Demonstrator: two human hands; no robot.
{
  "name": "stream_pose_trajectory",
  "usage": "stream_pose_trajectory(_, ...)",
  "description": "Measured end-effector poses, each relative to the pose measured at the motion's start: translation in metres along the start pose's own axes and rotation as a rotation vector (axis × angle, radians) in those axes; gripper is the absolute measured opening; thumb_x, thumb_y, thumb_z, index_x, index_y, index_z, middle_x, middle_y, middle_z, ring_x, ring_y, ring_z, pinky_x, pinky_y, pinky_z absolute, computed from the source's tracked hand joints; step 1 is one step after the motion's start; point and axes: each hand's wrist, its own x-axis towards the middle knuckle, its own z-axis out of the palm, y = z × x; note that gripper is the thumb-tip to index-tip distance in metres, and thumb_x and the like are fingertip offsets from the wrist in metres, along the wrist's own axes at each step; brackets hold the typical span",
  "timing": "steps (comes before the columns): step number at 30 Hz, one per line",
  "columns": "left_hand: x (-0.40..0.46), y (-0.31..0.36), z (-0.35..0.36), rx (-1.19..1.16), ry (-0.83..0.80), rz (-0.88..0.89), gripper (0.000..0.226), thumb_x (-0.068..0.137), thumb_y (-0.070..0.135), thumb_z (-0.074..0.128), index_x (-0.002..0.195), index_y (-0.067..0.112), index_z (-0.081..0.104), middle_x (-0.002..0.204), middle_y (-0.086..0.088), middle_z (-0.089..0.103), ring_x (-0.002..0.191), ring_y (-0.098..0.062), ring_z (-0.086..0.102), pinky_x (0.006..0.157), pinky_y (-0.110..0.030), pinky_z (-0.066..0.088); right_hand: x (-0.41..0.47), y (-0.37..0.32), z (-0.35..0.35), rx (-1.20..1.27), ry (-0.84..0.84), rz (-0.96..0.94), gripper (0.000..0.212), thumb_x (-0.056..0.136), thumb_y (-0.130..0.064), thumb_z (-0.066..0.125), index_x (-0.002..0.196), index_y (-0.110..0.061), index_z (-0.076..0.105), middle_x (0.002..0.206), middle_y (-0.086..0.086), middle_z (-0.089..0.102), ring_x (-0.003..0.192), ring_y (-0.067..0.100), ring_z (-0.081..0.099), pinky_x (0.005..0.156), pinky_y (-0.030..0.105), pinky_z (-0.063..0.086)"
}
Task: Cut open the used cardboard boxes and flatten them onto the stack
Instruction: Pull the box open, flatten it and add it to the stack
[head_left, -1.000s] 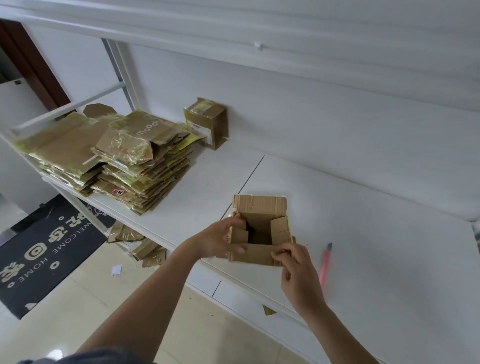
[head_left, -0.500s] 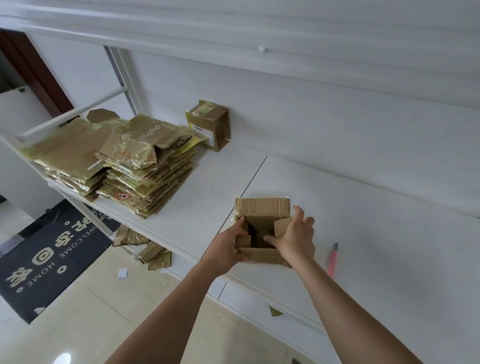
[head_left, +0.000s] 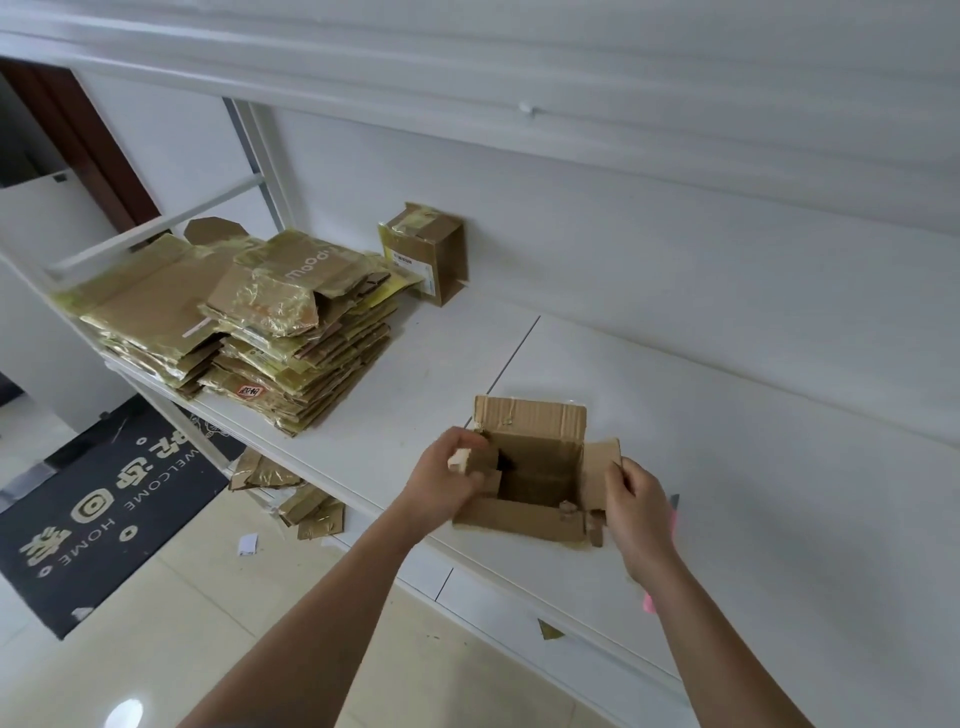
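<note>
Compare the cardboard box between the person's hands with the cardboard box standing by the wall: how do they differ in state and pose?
The box between the hands has its flaps spread open, its inside showing; the box by the wall is closed and taped. The left hand and right hand each grip a side flap of the open box; nobody touches the wall box. The open box sits near the table's front edge, the other at the back beside the flattened stack. Both are brown cardboard.

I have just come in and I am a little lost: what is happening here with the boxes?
A person is opening a small cardboard box on the white table. The left hand grips the left flap, the right hand the right one. A stack of flattened boxes lies further left, with one taped box behind.
</note>
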Motion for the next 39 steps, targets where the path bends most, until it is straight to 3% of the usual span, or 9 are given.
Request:
stream_pose_trajectory(6, 0.001, 0.011, 0.035, 0.488, 0.435, -0.064, 0.065, 0.076, 0.033, 0.080, 0.098, 0.028, 0.019, 0.106, 0.004, 0.026, 0.080, -0.016, 0.047, 0.053, -0.021, 0.038, -0.018, -0.017, 0.007, 0.081, 0.031, -0.163, 0.040, 0.100, -0.008, 0.048, 0.063, -0.018, 0.041, 0.053, -0.009, 0.036, 0.044, 0.001, 0.039, 0.043, 0.016, 0.029)
stream_pose_trajectory(16, 0.005, 0.003, 0.032, 0.539, 0.596, -0.059, 0.051, 0.076, 0.036, 0.072, 0.099, 0.022, 0.029, 0.099, 0.004, 0.038, 0.080, -0.018, 0.044, 0.058, -0.030, 0.036, -0.029, -0.024, 0.006, 0.089, 0.047, -0.355, 0.045, 0.097, -0.001, 0.052, 0.061, -0.022, 0.034, 0.052, -0.012, 0.032, 0.047, 0.005, 0.035, 0.046, 0.015, 0.025)
stream_pose_trajectory(20, 0.000, 0.005, 0.034, 0.268, 0.569, 0.047, 0.034, 0.084, 0.039, 0.064, 0.102, 0.026, 0.039, 0.095, 0.011, 0.049, 0.078, -0.013, 0.052, 0.057, -0.020, 0.036, -0.023, -0.023, -0.001, 0.079, 0.073, -0.342, 0.043, 0.098, -0.003, 0.050, 0.062, -0.021, 0.035, 0.053, -0.010, 0.032, 0.047, 0.005, 0.035, 0.046, 0.015, 0.026)
stream_pose_trajectory(25, -0.004, 0.000, 0.010, -0.403, 0.439, -0.060, 0.027, 0.098, 0.003, 0.043, 0.108, 0.015, 0.064, 0.094, -0.006, 0.068, 0.079, -0.018, 0.065, 0.062, -0.030, 0.055, -0.007, -0.014, -0.023, 0.059, -0.001, -0.394, 0.026, 0.101, -0.013, 0.046, 0.080, 0.000, 0.052, 0.068, 0.018, 0.049, 0.058, 0.025, 0.039, 0.056, 0.029, 0.030)
stream_pose_trajectory(28, -0.012, -0.009, -0.004, -0.774, 0.315, -0.229, 0.041, 0.092, -0.013, 0.035, 0.102, 0.007, 0.068, 0.090, -0.013, 0.068, 0.080, -0.025, 0.066, 0.063, -0.033, 0.058, -0.005, -0.004, -0.027, -0.027, -0.077, -0.472, 0.030, 0.097, 0.002, 0.053, 0.082, -0.023, 0.059, 0.064, -0.011, 0.058, 0.055, 0.005, 0.050, 0.056, 0.012, 0.035)
stream_pose_trajectory(30, -0.017, -0.018, -0.010, -0.758, 0.286, -0.398, 0.041, 0.087, -0.012, 0.034, 0.103, 0.004, 0.068, 0.090, -0.015, 0.067, 0.082, -0.030, 0.064, 0.065, -0.036, 0.058, -0.009, 0.009, -0.024, -0.136, -0.196, -0.497, 0.036, 0.092, 0.010, 0.054, 0.096, -0.023, 0.067, 0.078, -0.027, 0.064, 0.073, -0.011, 0.062, 0.063, 0.002, 0.041)
stream_pose_trajectory(33, -0.020, -0.027, -0.012, -0.588, 0.288, -0.554, 0.030, 0.093, 0.012, 0.041, 0.104, 0.007, 0.068, 0.101, -0.013, 0.071, 0.077, -0.026, 0.065, 0.070, -0.035, 0.054, -0.012, 0.034, -0.014, -0.265, -0.393, -0.446, 0.041, 0.090, 0.011, 0.056, 0.112, -0.020, 0.071, 0.111, -0.015, 0.070, 0.099, -0.013, 0.062, 0.084, 0.004, 0.047)
stream_pose_trajectory(36, -0.011, -0.027, -0.011, -0.231, 0.229, -0.484, 0.039, 0.094, 0.045, 0.057, 0.104, 0.009, 0.066, 0.100, -0.012, 0.072, 0.072, -0.020, 0.066, 0.066, -0.029, 0.053, -0.016, 0.051, -0.007, -0.289, -0.447, -0.423, 0.043, 0.090, 0.012, 0.056, 0.109, -0.022, 0.073, 0.108, -0.018, 0.069, 0.098, -0.003, 0.067, 0.083, 0.010, 0.051)
stream_pose_trajectory(39, -0.008, -0.022, -0.005, 0.014, 0.107, -0.406, 0.039, 0.088, 0.033, 0.071, 0.117, 0.008, 0.062, 0.093, -0.009, 0.070, 0.068, -0.021, 0.066, 0.056, -0.032, 0.056, -0.014, 0.052, -0.004, -0.246, -0.441, -0.389, 0.048, 0.089, 0.013, 0.056, 0.098, -0.032, 0.070, 0.104, -0.018, 0.070, 0.098, 0.001, 0.068, 0.084, 0.015, 0.053)
